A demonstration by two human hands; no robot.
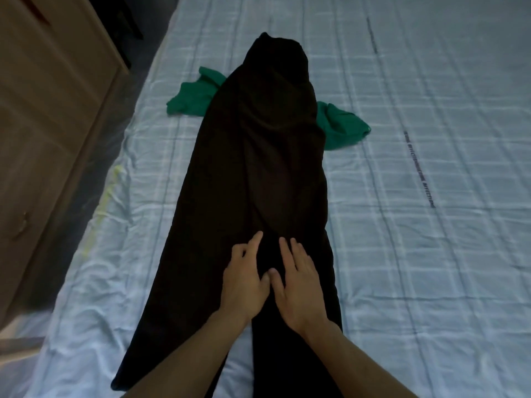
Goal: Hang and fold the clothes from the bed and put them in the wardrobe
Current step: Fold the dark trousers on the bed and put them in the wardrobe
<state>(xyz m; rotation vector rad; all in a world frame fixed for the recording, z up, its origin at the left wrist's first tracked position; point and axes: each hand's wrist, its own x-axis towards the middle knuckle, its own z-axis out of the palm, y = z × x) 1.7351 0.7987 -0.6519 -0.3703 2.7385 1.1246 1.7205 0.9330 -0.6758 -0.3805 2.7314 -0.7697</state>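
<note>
Smoothing suited this step: black trousers (258, 168) lay along the bed (431, 254) over a green garment (189, 99), left hand (244, 280) and right hand (301, 285) resting on them, fingers (286, 254) unclenched, gripping nothing; outward strokes should precede folding.

Two hands (244, 282) (300, 285) on black trousers (258, 156)

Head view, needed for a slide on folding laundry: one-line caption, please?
Left hand and right hand rest on black trousers spread over a green garment on a checked bedsheet.
</note>
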